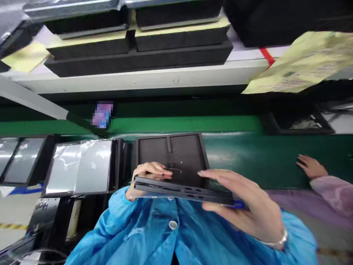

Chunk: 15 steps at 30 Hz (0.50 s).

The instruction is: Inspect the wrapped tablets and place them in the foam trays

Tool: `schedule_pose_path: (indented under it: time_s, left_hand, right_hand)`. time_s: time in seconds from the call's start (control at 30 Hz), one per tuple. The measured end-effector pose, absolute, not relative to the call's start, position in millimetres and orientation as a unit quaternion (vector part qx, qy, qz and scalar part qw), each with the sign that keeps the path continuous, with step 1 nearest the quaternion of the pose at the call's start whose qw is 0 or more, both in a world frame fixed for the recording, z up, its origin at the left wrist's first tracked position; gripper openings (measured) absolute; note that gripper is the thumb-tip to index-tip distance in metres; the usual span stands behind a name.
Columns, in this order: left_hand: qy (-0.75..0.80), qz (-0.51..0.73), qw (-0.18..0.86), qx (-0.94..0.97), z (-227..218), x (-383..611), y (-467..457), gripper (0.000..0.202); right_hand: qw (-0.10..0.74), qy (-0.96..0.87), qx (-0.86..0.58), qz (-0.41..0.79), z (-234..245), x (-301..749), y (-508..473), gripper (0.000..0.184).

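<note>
Low in the frame, the long black slab [182, 190] is held left-to-right by the left hand [145, 169], its right end ringed by the right hand [256, 202], whose hold can't be told.

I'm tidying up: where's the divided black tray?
Head view, centre: the tray lies on the bench, beyond the black slab, right of the film-covered panels.

The slab [182, 191] looks smooth and glossy, the tray [151, 149] matt and foam-like, the bench [231, 147] smooth with a sheen, the jacket [154, 235] shiny cloth, the far-right sheet [303, 66] crinkled paper.
</note>
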<state>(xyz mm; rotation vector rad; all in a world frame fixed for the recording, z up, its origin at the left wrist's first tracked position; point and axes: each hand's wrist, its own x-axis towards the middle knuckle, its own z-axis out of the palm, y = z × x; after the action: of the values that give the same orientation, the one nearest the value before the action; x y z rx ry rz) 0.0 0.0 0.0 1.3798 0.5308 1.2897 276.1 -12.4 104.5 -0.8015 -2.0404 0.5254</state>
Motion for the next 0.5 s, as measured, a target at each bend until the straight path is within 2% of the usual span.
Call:
schedule_pose_path:
  time_s: [0.13,0.27,0.43,0.5]
  left_hand:
    - [0.257,0.58,0.524,0.568,3.6,2.4,-1.2,0.02]
    - [0.275,0.605,0.521,0.535,6.9,5.2,-4.8,0.017]
    - [0.249,0.611,0.498,0.563,10.3,5.0,-6.3,0.04]
    - [0.246,0.609,0.489,0.573,10.8,3.1,-4.9,0.04]
  right_hand:
    - [0.404,-0.845,-0.299,0.181,110.7,267.8,-12.6,0.057]
    - [0.432,-0.838,-0.271,0.193,114.7,259.2,-7.9,0.042]
    - [0.488,-0.779,-0.315,0.235,122.8,241.6,-9.8,0.019]
    - [0.503,-0.752,-0.35,0.241,126.4,236.1,-11.0,0.015]
